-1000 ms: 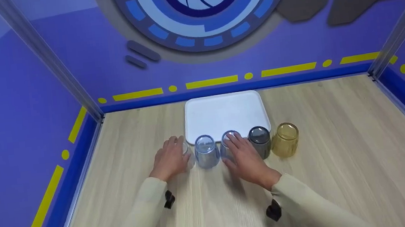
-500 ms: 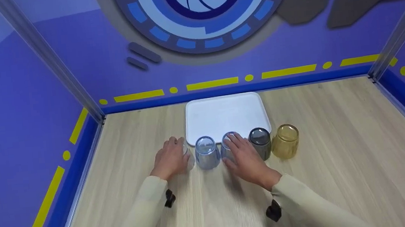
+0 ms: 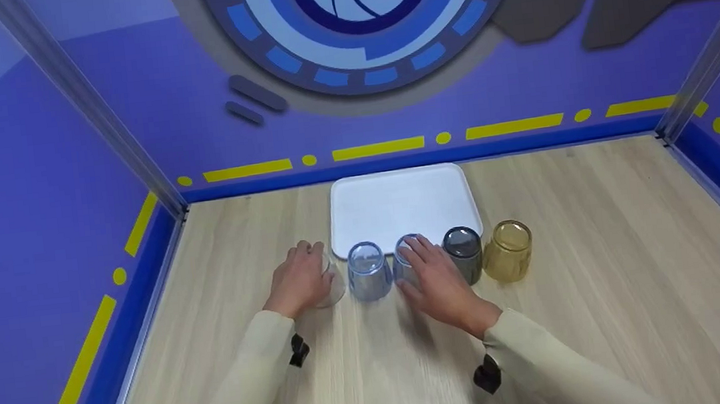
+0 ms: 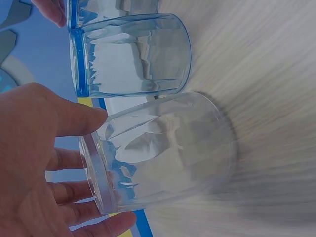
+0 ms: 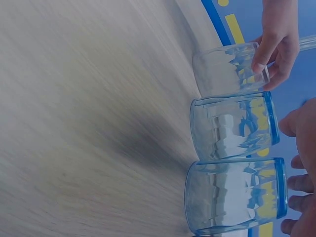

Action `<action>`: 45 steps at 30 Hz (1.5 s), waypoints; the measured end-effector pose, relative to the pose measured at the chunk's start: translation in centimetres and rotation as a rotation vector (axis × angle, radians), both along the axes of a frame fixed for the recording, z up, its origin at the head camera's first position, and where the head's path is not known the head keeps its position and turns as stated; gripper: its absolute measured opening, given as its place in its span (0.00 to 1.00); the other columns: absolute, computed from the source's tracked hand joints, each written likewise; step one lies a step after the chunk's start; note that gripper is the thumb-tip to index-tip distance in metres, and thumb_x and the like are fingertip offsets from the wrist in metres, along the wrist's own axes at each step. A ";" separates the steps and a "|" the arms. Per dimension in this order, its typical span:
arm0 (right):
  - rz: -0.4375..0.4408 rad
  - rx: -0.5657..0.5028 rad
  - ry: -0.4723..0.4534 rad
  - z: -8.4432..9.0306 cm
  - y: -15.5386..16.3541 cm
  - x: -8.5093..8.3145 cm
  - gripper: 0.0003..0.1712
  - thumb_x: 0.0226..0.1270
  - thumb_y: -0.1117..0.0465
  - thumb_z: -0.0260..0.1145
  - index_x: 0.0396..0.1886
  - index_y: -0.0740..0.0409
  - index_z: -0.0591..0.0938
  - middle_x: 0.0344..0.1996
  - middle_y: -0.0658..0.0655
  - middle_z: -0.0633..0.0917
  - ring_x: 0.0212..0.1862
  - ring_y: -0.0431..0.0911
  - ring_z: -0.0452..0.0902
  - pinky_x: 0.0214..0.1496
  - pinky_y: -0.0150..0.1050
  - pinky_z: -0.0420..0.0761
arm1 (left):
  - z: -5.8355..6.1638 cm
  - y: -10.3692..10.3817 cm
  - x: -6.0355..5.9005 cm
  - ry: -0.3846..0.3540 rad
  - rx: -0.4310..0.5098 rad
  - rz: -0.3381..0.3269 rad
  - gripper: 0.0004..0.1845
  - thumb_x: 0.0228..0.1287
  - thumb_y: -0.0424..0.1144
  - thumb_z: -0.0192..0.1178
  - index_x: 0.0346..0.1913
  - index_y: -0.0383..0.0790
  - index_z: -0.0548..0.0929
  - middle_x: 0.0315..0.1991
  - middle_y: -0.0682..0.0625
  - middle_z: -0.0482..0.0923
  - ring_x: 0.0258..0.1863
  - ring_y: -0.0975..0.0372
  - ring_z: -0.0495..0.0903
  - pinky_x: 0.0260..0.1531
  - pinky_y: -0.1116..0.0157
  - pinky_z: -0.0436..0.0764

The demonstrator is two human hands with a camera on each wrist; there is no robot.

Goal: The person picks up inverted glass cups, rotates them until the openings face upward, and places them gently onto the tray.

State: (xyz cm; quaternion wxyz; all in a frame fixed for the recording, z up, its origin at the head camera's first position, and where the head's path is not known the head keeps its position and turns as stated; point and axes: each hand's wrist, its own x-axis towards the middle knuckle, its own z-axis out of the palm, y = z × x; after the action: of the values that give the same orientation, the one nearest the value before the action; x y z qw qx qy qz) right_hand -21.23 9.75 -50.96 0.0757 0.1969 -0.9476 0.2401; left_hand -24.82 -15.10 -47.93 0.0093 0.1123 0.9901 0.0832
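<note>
While a row of five upturned glasses runs across the middle of the wooden tabletop [image 3: 612, 309], a person in cream sleeves has a hand on two of them. At the left end of the row, the left hand [image 3: 298, 282] cups the clear glass [image 3: 332, 284]; the left wrist view shows the thumb on one side and the fingers curled round the base on the other, so the hand grips it while its rim still stands on the wood. Just beside it to the right stands a pale blue glass [image 3: 367, 271], touched by neither hand. Next comes a second blue glass [image 3: 405, 265], covered by the right hand [image 3: 435, 281], whose fingers lie over its upturned base and down its side; how tightly they close cannot be told. Right of that hand stands a dark grey glass [image 3: 464, 252], and at the right end an amber glass [image 3: 507, 250]. Behind the row, toward the tabletop's far edge, lies a white tray [image 3: 400, 204], its near rim just behind the middle glasses.
</note>
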 end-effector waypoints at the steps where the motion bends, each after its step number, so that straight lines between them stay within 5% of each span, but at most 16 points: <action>1: -0.001 -0.002 -0.005 0.0 0.0 0.0 0.32 0.68 0.52 0.62 0.68 0.59 0.69 0.70 0.61 0.68 0.75 0.58 0.56 0.73 0.61 0.58 | 0.1 0.0 0.0 0.002 0.000 0.003 0.28 0.68 0.45 0.57 0.66 0.35 0.70 0.59 0.37 0.72 0.57 0.49 0.74 0.51 0.51 0.80; 45: -0.001 0.002 -0.001 1.1 -0.2 0.4 0.32 0.68 0.52 0.62 0.68 0.58 0.68 0.71 0.60 0.66 0.75 0.56 0.55 0.75 0.57 0.56 | 2.6 -1.3 0.4 0.010 0.024 0.059 0.29 0.68 0.45 0.56 0.68 0.36 0.68 0.64 0.38 0.69 0.60 0.49 0.72 0.55 0.49 0.79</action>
State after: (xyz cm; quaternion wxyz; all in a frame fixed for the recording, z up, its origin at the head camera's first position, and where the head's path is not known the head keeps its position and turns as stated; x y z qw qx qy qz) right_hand -20.79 9.58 -49.90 0.0751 0.1962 -0.9480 0.2391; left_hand -24.46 -16.36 -45.28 0.0007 0.0837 0.9920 0.0947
